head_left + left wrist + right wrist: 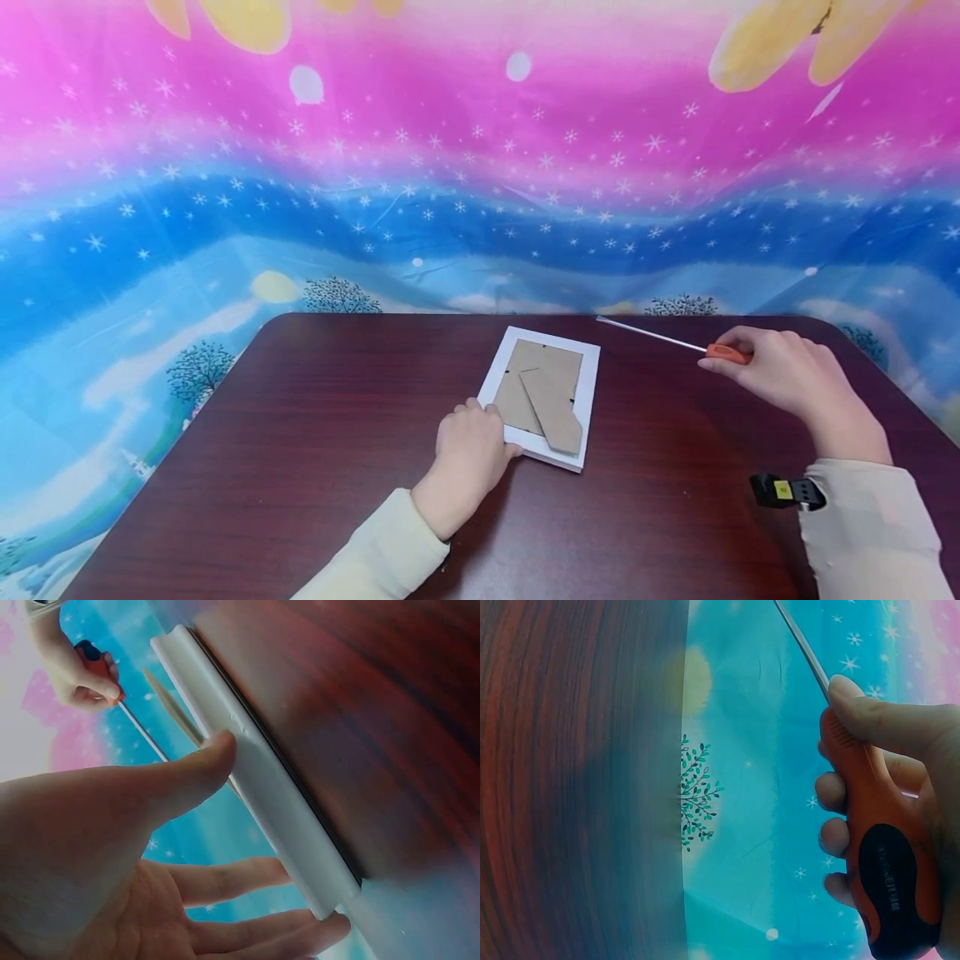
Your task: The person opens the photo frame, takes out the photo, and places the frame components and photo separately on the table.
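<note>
A white picture frame lies face down on the table, its brown backing board upward. The board's stand leg sits slanted across it. My left hand holds the frame at its near left corner; in the left wrist view the thumb presses one edge of the frame and fingers reach round the other side. Off to the right, my right hand grips a screwdriver by its orange and black handle. Its long metal shaft points left, above the table and apart from the frame.
The dark reddish wood table has rounded far corners. Behind it hangs a printed cloth with snowflakes and trees. A small black device is fastened at the right sleeve.
</note>
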Action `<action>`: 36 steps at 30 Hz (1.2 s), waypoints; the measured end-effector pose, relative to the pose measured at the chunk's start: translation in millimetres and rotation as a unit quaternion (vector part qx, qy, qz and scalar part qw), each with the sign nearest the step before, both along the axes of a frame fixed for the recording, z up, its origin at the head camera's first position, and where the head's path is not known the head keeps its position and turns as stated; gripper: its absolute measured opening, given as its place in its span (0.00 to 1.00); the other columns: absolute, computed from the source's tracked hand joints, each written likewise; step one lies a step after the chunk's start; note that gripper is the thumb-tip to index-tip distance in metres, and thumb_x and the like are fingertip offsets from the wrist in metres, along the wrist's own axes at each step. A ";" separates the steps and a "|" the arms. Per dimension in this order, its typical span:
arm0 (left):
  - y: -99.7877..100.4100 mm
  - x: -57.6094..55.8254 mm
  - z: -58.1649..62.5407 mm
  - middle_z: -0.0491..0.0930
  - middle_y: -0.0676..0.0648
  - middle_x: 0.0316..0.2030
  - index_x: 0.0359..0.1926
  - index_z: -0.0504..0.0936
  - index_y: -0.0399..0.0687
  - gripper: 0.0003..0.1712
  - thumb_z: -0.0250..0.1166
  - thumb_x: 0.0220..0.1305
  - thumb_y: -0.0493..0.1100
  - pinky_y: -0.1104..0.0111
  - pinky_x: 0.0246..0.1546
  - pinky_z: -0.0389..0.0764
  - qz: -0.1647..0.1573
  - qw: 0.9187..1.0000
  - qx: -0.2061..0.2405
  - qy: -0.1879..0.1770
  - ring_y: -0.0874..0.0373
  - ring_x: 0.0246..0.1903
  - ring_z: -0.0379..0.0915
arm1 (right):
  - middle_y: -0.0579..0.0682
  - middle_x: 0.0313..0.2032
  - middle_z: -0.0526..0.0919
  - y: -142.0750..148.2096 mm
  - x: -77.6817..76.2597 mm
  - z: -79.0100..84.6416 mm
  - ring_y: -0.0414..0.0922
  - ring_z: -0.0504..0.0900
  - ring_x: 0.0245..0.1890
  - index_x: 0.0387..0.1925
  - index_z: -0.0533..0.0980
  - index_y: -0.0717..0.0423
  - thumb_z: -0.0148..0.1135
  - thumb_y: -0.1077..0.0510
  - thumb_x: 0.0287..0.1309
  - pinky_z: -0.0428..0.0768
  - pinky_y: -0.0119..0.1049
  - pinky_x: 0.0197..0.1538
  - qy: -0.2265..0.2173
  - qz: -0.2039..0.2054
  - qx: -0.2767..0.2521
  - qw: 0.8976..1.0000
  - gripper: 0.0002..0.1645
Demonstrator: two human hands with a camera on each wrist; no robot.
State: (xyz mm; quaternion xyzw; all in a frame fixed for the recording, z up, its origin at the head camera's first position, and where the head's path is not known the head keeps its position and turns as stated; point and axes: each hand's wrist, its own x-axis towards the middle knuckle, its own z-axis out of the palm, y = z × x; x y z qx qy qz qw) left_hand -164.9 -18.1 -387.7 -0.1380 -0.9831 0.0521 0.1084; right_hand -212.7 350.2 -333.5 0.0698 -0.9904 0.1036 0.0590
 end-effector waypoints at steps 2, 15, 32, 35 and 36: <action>0.3 1.0 0.0 0.75 0.44 0.26 0.31 0.81 0.40 0.32 0.72 0.51 0.67 0.66 0.24 0.78 -0.007 1.000 0.006 0.004 0.53 0.26 0.77 | 0.44 0.21 0.73 -0.1 0.2 -0.1 0.45 0.69 0.23 0.53 0.79 0.57 0.57 0.28 0.61 0.63 0.39 0.26 0.001 0.000 -0.002 1.000 0.38; -13.9 -15.3 6.6 0.76 0.48 0.25 0.32 0.81 0.49 0.25 0.66 0.59 0.66 0.62 0.33 0.73 -0.020 0.999 0.004 -0.037 0.51 0.30 0.77 | 0.44 0.21 0.73 -0.6 0.3 -0.4 0.45 0.69 0.23 0.53 0.79 0.57 0.55 0.26 0.61 0.63 0.39 0.26 -0.003 0.000 -0.008 1.000 0.40; -42.4 -44.2 4.0 0.68 0.45 0.68 0.67 0.73 0.45 0.36 0.65 0.66 0.59 0.52 0.62 0.69 -0.139 0.976 0.082 -0.146 0.48 0.65 0.66 | 0.44 0.21 0.74 -0.5 -0.3 -0.5 0.45 0.69 0.23 0.52 0.79 0.57 0.57 0.29 0.62 0.64 0.39 0.25 -0.002 0.000 -0.006 1.000 0.38; -42.9 -45.0 2.5 0.62 0.46 0.72 0.71 0.67 0.46 0.41 0.67 0.64 0.59 0.52 0.66 0.63 -0.145 0.967 0.101 -0.181 0.48 0.70 0.59 | 0.44 0.21 0.74 -0.4 -0.1 -0.5 0.45 0.69 0.23 0.52 0.79 0.57 0.56 0.28 0.62 0.64 0.39 0.25 -0.002 -0.002 -0.003 1.000 0.38; -43.2 -45.1 2.1 0.61 0.46 0.73 0.72 0.67 0.46 0.42 0.67 0.63 0.59 0.51 0.67 0.62 -0.148 0.965 0.106 -0.187 0.48 0.70 0.58 | 0.44 0.21 0.74 -0.4 0.5 -0.2 0.45 0.69 0.23 0.52 0.79 0.57 0.56 0.28 0.61 0.64 0.39 0.25 -0.001 -0.003 -0.001 1.000 0.38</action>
